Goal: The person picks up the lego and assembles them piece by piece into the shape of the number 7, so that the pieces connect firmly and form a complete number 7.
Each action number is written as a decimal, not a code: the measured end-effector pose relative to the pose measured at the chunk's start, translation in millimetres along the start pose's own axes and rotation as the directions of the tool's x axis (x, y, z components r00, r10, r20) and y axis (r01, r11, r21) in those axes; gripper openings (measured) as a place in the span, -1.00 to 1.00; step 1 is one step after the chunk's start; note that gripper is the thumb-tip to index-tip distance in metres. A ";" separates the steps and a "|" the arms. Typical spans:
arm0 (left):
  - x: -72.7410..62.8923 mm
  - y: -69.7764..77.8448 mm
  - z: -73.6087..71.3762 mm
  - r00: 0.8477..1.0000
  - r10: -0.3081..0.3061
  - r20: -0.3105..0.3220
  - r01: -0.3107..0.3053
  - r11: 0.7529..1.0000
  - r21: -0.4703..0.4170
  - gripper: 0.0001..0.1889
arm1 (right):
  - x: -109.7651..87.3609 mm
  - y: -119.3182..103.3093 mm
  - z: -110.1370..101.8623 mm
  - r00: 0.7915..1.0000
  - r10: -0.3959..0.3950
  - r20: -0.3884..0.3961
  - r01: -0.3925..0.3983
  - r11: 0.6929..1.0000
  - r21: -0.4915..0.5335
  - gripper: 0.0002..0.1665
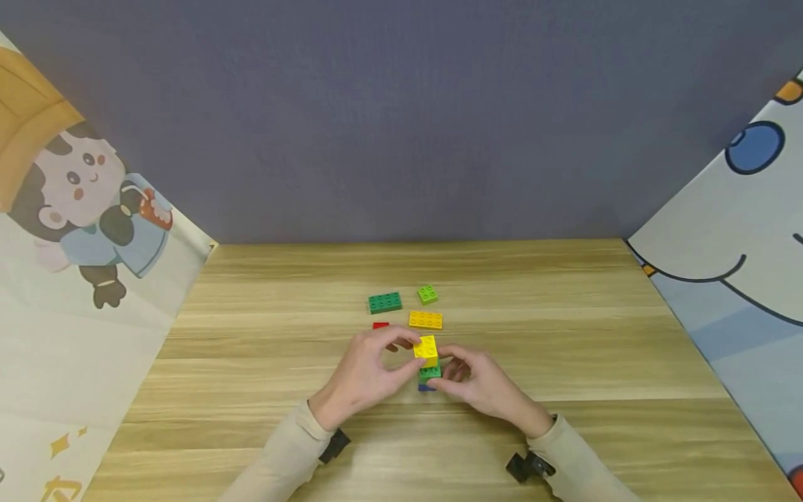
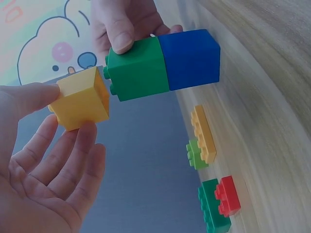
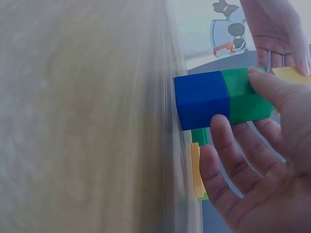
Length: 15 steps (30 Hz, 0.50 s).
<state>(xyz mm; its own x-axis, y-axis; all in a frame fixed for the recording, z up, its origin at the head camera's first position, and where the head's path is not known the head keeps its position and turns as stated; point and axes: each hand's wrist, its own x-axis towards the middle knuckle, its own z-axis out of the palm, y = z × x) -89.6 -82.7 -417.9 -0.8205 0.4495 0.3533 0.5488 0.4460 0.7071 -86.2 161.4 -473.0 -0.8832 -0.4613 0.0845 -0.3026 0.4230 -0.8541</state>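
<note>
Between thumb and fingertips, my left hand (image 1: pixel 366 369) pinches a yellow block (image 2: pixel 80 99). Facing it, my right hand (image 1: pixel 483 383) grips a stack of two blocks, with the thumb on the green block (image 2: pixel 141 70). Under the green one, a blue block (image 3: pixel 201 99) forms the bottom of the stack. The yellow block is just above the green block's studs, slightly tilted, with a narrow gap visible in the left wrist view. Whether the blue block touches the table cannot be told.
Beyond the hands on the wooden table (image 1: pixel 263 314) lie a dark green brick (image 1: pixel 385 302), a light green brick (image 1: pixel 427 294) and a flat yellow-orange brick (image 1: pixel 426 320). A red brick (image 2: pixel 227 195) is partly hidden by the left hand in the head view. A grey panel (image 1: pixel 414 139) stands behind.
</note>
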 end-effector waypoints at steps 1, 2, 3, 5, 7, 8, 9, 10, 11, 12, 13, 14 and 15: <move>-0.1 0.3 0.1 1.000 -0.001 0.001 0.001 1.000 0.000 -0.73 | -0.2 0.3 -0.1 1.000 0.001 0.000 -0.001 1.000 0.000 -0.46; -0.2 0.7 0.2 1.000 -0.001 0.002 0.001 1.000 -0.002 -0.73 | -0.3 0.7 -0.1 1.000 -0.001 -0.001 0.001 1.000 0.001 -0.46; -0.2 1.0 0.4 1.000 -0.001 0.004 0.001 1.000 -0.004 -0.73 | -0.4 0.7 -0.2 1.000 -0.003 -0.003 0.003 1.000 0.002 -0.46; -0.4 1.6 0.9 1.000 0.000 0.011 0.000 1.000 -0.009 -0.73 | -0.9 1.5 -0.5 1.000 -0.008 -0.007 0.008 1.000 -0.001 -0.47; -0.5 2.1 1.4 1.000 0.002 0.016 -0.002 1.000 -0.015 -0.73 | -1.0 1.7 -0.6 1.000 -0.012 -0.010 0.012 1.000 -0.003 -0.47; -0.6 2.3 1.7 1.000 0.003 0.018 -0.003 1.000 -0.018 -0.73 | -1.0 2.0 -0.5 1.000 -0.014 -0.010 0.014 1.000 -0.002 -0.47; -0.7 2.5 1.9 1.000 0.004 0.020 -0.004 1.000 -0.021 -0.73 | -0.9 2.4 -0.4 1.000 -0.021 -0.010 0.021 1.000 -0.002 -0.47; -0.8 2.6 2.1 1.000 0.004 0.020 -0.003 1.000 -0.023 -0.73 | -0.8 2.7 -0.2 1.000 -0.023 -0.011 0.023 1.000 -0.001 -0.47; -0.9 2.6 2.3 1.000 0.003 0.021 -0.002 1.000 -0.027 -0.73 | -0.8 2.9 0.0 0.999 -0.030 -0.012 0.030 1.000 -0.003 -0.47; -1.0 2.7 2.4 1.000 0.003 0.021 -0.003 1.000 -0.027 -0.73 | -0.6 3.0 0.3 0.999 -0.032 -0.014 0.032 1.000 -0.001 -0.47; -1.1 2.7 2.5 1.000 0.002 0.023 -0.002 1.000 -0.027 -0.73 | -0.6 3.3 0.6 0.999 -0.036 -0.015 0.036 0.999 -0.002 -0.48; -1.3 2.7 2.7 1.000 0.003 0.024 -0.002 1.000 -0.029 -0.73 | -0.6 3.5 0.8 0.999 -0.041 -0.016 0.041 0.999 -0.001 -0.48; -1.5 2.7 2.7 1.000 0.004 0.024 -0.004 1.000 -0.029 -0.73 | -0.6 3.9 1.1 0.999 -0.046 -0.016 0.046 0.999 -0.001 -0.48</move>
<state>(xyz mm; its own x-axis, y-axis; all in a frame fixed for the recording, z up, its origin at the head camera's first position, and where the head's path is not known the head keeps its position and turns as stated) -86.5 -80.0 -418.2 -0.8141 0.4697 0.3416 0.5469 0.4220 0.7231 -86.5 162.4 -476.9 -0.8739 -0.4677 0.1324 -0.3436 0.4019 -0.8487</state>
